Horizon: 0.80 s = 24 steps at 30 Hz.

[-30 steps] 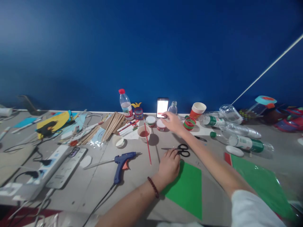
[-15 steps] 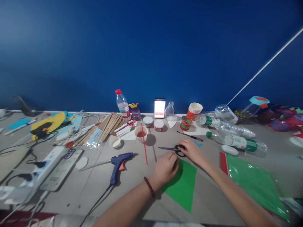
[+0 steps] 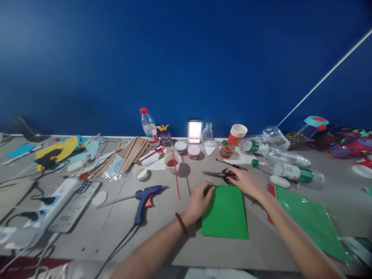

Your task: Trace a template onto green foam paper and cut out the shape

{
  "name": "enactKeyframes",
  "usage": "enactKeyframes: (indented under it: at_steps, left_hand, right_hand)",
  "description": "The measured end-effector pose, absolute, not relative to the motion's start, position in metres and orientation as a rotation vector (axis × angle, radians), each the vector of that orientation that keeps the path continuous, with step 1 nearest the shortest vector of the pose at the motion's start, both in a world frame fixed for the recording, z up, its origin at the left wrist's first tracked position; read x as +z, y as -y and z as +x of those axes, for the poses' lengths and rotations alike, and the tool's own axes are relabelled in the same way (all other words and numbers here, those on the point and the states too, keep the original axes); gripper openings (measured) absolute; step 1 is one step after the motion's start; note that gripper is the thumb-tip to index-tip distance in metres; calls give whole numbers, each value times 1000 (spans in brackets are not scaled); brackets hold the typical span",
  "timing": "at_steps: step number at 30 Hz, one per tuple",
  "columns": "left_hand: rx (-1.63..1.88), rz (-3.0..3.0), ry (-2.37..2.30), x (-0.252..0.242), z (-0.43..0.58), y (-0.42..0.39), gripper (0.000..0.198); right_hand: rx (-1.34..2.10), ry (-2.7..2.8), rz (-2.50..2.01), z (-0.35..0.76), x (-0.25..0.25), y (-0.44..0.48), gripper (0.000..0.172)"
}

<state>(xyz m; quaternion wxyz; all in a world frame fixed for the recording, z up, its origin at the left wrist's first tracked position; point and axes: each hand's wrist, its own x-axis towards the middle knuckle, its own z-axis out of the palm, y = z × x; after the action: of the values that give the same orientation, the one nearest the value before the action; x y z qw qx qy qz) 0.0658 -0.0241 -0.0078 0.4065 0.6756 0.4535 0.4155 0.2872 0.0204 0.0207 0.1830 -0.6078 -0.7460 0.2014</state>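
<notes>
A bright green sheet [image 3: 225,217] of paper or felt lies flat on the table in front of me. My left hand [image 3: 201,198] has its upper left corner between thumb and fingers. Just beyond the sheet's top edge are black-handled scissors [image 3: 213,174], blades pointing left. My right hand [image 3: 242,180] has its fingers closed around the scissors' handles, partly hiding them. A black pen [image 3: 232,164] lies right behind the scissors.
At left are a blue glue gun [image 3: 145,197], a phone [image 3: 75,205] and a power strip [image 3: 58,197]. A paper cup [image 3: 172,162] with a red stick across it stands behind. Plastic bottles [image 3: 293,172] and a green packet [image 3: 310,221] lie at right.
The green sheet has turned from a slanted position to nearly square with me. My right hand and the scissors have shifted slightly right and nearer the back.
</notes>
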Motion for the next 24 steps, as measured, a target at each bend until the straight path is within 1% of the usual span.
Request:
enactKeyframes:
  at_steps: [3,6,8,10,13,17,20,22,24]
  left_hand:
    - [1135,1509,-1187,-6,67,21,15]
    - [1207,1315,-1248,-4,67,18,14]
    - [1215,1197,-1267,-2,67,16,15]
    - [1190,1098,-1250,1,66,15,18]
    - [1111,1024,-1171,7,65,15,25]
    - [972,1023,-1033,12,64,17,33]
    - [848,980,-945,10,64,19,41]
    - [805,931,-906,8,62,19,44]
    - [805,867,-862,7,61,18,46]
  right_hand:
    - [696,1713,-1669,308,22,-13,23]
    - [923,1334,-1512,318,20,-3,34]
    - [1090,1154,-1425,315,18,2,39]
    - [1186,1068,-1374,306,17,4,44]
    - [1225,1106,-1361,293,19,4,51]
    - [1338,1373,-1311,292,29,6,55]
    - [1525,1595,-1183,298,38,12,45]
    - [1636,1638,-1119,300,40,15,38]
    - [1698,1562,-1120,299,40,17,40]
